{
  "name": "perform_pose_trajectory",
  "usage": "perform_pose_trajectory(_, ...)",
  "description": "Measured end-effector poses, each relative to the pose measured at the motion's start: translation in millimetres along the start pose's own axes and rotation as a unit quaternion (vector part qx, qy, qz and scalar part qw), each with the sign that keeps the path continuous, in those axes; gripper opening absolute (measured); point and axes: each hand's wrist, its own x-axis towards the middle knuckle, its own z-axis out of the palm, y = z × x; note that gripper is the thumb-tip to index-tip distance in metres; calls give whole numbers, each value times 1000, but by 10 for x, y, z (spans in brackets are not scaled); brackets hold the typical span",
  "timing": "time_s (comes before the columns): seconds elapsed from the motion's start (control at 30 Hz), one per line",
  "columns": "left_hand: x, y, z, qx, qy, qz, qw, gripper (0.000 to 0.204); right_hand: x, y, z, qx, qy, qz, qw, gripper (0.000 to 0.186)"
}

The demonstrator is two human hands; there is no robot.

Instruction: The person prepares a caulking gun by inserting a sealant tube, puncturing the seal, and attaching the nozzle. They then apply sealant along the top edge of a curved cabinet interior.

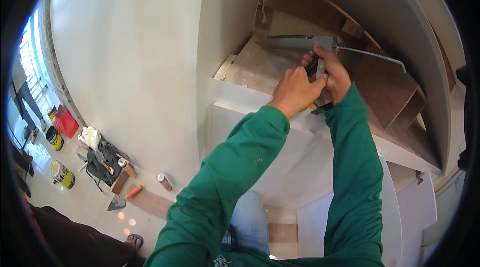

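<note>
The caulking gun (pixel 300 42) lies level above the brown ledge (pixel 252 69) in the recess, its grey barrel toward the person's left and its hooked rod (pixel 372 54) reaching out to the right. The nozzle tip cannot be made out at the far left end.

Working it well would likely call for an even squeeze, the barrel kept steady and the rod's hook clear of the wooden box (pixel 392 99) on the right. Two hands suit that — one could steady the gun while the other presses.

Neither hand is spread. The right hand (pixel 334 69) is wrapped round the grip just behind the barrel, its thumb lying up along the rear end. The left hand (pixel 296 89) is closed in at the grip from the near side, against the right — exactly which fingers bear on the trigger is hidden.

Beyond them, a pale panel (pixel 135 57) rises at the left; down on the floor lie an orange-handled trowel (pixel 134 191) and a black bag (pixel 101 161).
</note>
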Motion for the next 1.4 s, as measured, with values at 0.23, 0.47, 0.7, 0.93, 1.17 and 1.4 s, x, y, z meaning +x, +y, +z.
perform_pose_trajectory(0.23,-35,-82,125,59,80,38,994,52,279,200,-41,-54,5,11,998,20)
perform_pose_trajectory(0.47,15,-160,190,-26,96,10,995,38,369,104,145,-198,51,21,979,15)
perform_pose_trajectory(0.7,-144,-17,213,-98,141,40,984,56,-106,-297,297,-226,-2,52,973,18)
perform_pose_trajectory(0.93,-576,315,195,-147,80,32,985,78,-731,-573,244,-193,-72,-11,978,32)
perform_pose_trajectory(1.17,-1051,279,67,-28,79,65,994,75,-1240,-194,156,-47,-71,-28,996,34)
perform_pose_trajectory(1.4,-1036,144,293,-24,94,71,993,56,-1213,18,7,-19,-1,18,1000,31)
